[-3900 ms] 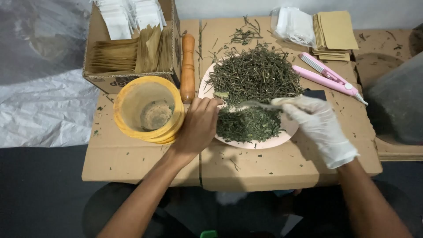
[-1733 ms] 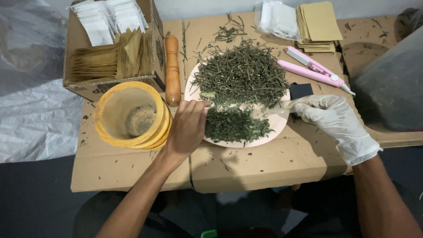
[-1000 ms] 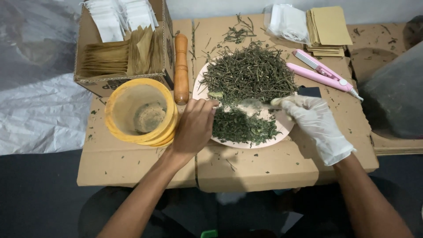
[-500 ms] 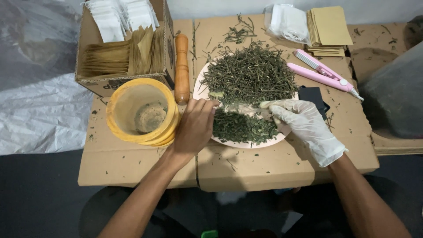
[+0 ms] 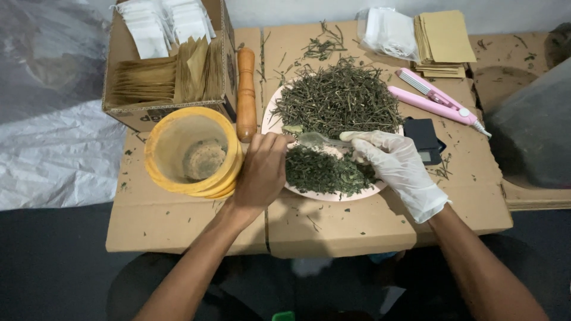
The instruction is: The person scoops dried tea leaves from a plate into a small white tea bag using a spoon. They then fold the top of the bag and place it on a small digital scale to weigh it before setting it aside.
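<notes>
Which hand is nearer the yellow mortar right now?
Left. The bare left hand rests at the plate's left edge, right beside the yellow mortar. The gloved right hand is farther off, across the plate, holding a spoon.

Your left hand [image 5: 262, 172] covered the near-left rim of the pink plate [image 5: 270, 119], and its fingertips hid whatever they pinched at the herb pile [image 5: 339, 104]. Your gloved right hand [image 5: 398, 166] closed over the handle of the small scoop [image 5: 315, 140], so only the bowl end showed, too blurred to tell its contents. The black scale [image 5: 425, 134] sat partly behind that glove, its display unreadable. Far left, the cardboard box [image 5: 128, 113] ran off the top edge, cutting its white sachets [image 5: 148, 27]. At far right, the grey bag [image 5: 529, 137] was cropped by the frame. Both your forearms left the picture at the near edge.
</notes>
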